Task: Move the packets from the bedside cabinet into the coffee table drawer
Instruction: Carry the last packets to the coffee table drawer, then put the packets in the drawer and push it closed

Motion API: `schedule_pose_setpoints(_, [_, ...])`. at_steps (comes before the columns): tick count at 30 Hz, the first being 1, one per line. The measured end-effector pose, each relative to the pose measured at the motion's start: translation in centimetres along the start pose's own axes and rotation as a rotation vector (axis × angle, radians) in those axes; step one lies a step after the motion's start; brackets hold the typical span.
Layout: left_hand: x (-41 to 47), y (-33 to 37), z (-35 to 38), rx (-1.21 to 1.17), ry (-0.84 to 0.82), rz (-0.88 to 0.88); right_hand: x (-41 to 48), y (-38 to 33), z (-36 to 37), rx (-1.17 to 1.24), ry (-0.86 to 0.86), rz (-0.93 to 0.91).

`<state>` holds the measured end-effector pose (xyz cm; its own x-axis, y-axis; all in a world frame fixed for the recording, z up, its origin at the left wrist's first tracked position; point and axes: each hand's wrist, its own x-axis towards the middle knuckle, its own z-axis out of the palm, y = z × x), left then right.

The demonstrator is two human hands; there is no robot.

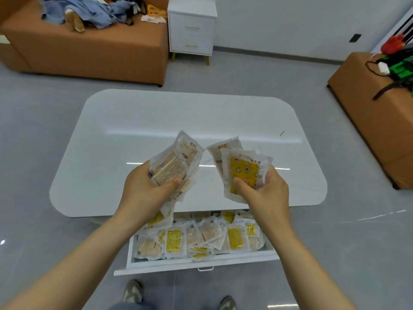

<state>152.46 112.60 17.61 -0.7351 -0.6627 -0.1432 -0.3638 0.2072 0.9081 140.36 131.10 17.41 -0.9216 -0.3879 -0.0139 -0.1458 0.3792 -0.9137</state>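
**Transfer in progress**

Nearest you, the drawer (196,267) is standing open, full of packets (207,237). Above it, your left hand (145,191) is gripping one bundle (178,159), your right hand (266,191) a second bundle (243,168). The bedside cabinet (191,30) is standing far beyond.

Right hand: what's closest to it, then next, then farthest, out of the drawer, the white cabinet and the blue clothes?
1. Drawer, open just below the right hand.
2. White cabinet, across the room, ahead.
3. Blue clothes, on the sofa, far left.
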Motion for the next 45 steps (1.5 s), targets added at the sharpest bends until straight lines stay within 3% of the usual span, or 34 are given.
schedule_pose_setpoints(15, [2.9, -26.4, 10.4, 0.096, 0.003, -0.095, 0.6, 25.6, 12.3, -0.052, -0.081, -0.002])
schedule_pose_setpoints(21, [2.1, -34.3, 12.3, 0.138, 0.018, -0.039, -0.9, 33.1, 15.1, -0.076, -0.099, -0.073])
schedule_pose_setpoints(27, [0.7, -37.1, 12.6, 0.158, 0.065, -0.011, -4.0, 34.7, 14.6, -0.13, -0.085, -0.133])
schedule_pose_setpoints(45, [1.5, -41.2, 13.1, 0.402, -0.149, -0.094, -9.1, 35.4, 16.0, -0.14, -0.043, -0.134])
